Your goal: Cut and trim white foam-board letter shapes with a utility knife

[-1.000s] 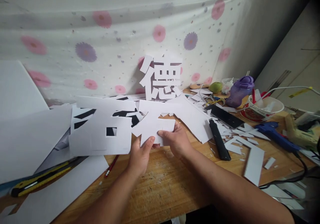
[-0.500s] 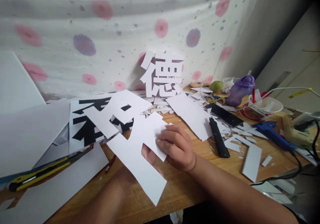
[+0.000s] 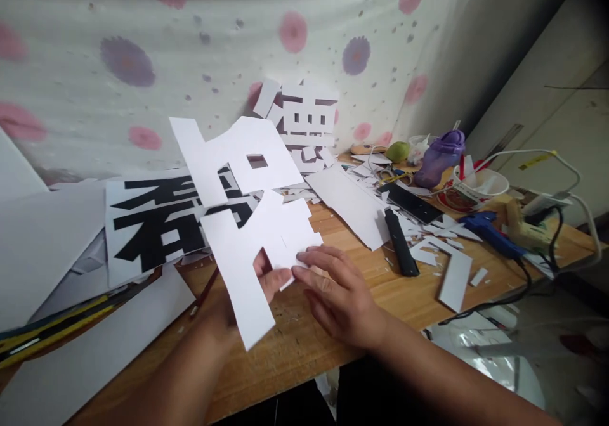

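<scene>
A white cut-out character (image 3: pixel 280 223) with small square openings and stepped edges is held up in front of me, looking like foam board. From behind and below, my left hand (image 3: pixel 264 290) grips its lower part, with the thumb over the lower edge; most of the other fingers are hidden. At the lower right edge, my right hand (image 3: pixel 345 293) has its fingertips on the face and its thumb lower down, close to the edge. Behind the cut-out lies a white sheet (image 3: pixel 113 248) printed with a bold black character.
A raised white character (image 3: pixel 309 118) leans against the flowered curtain. White board offcuts (image 3: pixel 349 204), a black knife-like tool (image 3: pixel 400 242), a phone (image 3: pixel 412 203), a blue glue gun (image 3: pixel 490 232) and a purple bottle (image 3: pixel 438 160) lie right. A yellow cutter (image 3: pixel 52 328) lies left.
The cut-out has tilted more upright, showing more of its upper part, and the printed sheet is less covered. My left thumb now shows on its edge; my right hand has slid lower along it.
</scene>
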The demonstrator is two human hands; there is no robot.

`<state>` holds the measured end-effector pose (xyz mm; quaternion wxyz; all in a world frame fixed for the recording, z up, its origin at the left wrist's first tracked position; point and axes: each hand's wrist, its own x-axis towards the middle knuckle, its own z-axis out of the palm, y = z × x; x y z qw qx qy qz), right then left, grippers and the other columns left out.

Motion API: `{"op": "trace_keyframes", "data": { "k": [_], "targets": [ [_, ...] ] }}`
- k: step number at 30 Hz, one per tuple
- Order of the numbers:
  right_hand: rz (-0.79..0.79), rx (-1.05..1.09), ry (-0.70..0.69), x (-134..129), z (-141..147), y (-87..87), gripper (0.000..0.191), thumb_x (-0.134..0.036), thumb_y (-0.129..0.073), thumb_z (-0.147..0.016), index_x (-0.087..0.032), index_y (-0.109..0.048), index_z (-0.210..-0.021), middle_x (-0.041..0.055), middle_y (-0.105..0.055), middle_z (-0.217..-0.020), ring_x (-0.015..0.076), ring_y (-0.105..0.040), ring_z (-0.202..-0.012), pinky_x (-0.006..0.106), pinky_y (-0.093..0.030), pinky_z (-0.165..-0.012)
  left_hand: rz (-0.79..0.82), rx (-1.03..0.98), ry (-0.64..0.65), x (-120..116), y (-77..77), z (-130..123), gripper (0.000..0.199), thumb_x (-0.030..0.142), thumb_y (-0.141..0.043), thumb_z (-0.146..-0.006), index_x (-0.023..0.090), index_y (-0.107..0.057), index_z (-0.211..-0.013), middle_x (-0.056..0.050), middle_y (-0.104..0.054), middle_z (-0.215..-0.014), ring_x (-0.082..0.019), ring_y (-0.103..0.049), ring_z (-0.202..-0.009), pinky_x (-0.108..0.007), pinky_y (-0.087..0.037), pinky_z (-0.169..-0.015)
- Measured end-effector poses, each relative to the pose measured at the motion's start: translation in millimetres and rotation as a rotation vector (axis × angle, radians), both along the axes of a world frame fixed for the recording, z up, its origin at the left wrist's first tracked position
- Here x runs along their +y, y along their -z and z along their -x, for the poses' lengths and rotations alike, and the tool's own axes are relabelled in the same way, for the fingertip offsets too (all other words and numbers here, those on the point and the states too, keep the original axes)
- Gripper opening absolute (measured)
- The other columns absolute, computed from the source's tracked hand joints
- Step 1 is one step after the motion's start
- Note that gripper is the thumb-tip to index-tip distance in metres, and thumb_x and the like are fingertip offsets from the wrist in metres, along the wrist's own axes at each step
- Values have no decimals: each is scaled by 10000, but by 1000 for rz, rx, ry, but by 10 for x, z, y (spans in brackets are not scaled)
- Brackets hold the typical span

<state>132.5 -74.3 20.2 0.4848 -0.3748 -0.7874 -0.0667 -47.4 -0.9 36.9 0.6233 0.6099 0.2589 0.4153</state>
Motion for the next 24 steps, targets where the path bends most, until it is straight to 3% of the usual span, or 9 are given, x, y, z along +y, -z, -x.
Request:
{"op": "trace_keyframes", "data": {
  "k": [2,5,8,11,14,17,19,21,24],
  "targets": [
    [41,44,65,-27,-268,53,487,-95,-554,-834,-262,-533,-1292,89,-629,-1136,236,-605,-1056,432,-538,-895,30,-21,48,61,39,-53,443,374,-706,-791,269,-616,-1212,-73,-643,-1236,-303,-607,-1125,-405,-574,-825],
    [86,91,595,-18,-815,157,228,-226,-581,-872,-230,-651,-1089,103,-619,-1035,254,-608,-947,430,-533,-826,24,-34,41,174,96,-73,471,339,-721,-784,254,-615,-1234,-77,-653,-1236,-292,-613,-1127,-420,-539,-915],
    [357,-189,959,52,-1258,233,415,-404,-656,-818,-132,-660,-1132,185,-595,-1113,353,-565,-1059,509,-473,-920,9,-48,14,242,129,-59,503,327,-739,-768,243,-613,-1247,-82,-649,-1258,-281,-597,-1171,-447,-449,-1048],
    [576,-302,1049,146,-1420,272,554,-451,-630,-828,-101,-589,-1255,217,-601,-1147,356,-607,-1025,473,-489,-872,4,-69,-33,249,148,-45,528,330,-756,-754,242,-611,-1254,-88,-638,-1285,-283,-583,-1199,-452,-435,-1067],
    [711,-256,1063,211,-1429,274,538,-410,-596,-838,-122,-563,-1291,205,-644,-1124,342,-652,-953,447,-508,-796,-6,-98,-90,226,167,-38,520,361,-745,-769,239,-612,-1257,-89,-648,-1272,-288,-578,-1206,-457,-433,-1069],
    [681,-62,1037,187,-1396,208,517,-304,-604,-784,-130,-589,-1271,174,-689,-1065,325,-671,-909,447,-512,-796,-19,-102,-117,187,160,-39,513,411,-733,-779,253,-618,-1254,-80,-648,-1272,-285,-569,-1215,-427,-450,-1053],
    [592,211,921,97,-1303,108,513,-312,-606,-764,-167,-605,-1257,135,-705,-1022,283,-676,-824,433,-527,-766,-28,-93,-124,159,135,-41,534,456,-725,-778,268,-611,-1264,-78,-642,-1278,-291,-582,-1190,-404,-507,-979],
    [559,554,586,-36,-1110,-36,497,-356,-613,-786,-219,-596,-1264,98,-707,-1007,220,-663,-723,371,-547,-674,-22,-77,-110,133,102,-40,567,501,-714,-775,288,-588,-1285,-81,-645,-1265,-297,-628,-1102,-384,-571,-833],
    [731,816,35,-223,-684,-272,427,-374,-631,-840,-284,-607,-1257,75,-714,-967,176,-646,-646,292,-530,-540,-5,-58,-85,105,64,-27,585,515,-735,-749,306,-580,-1273,-81,-673,-1195,-283,-681,-929,-353,-583,-660]
  ]
}}
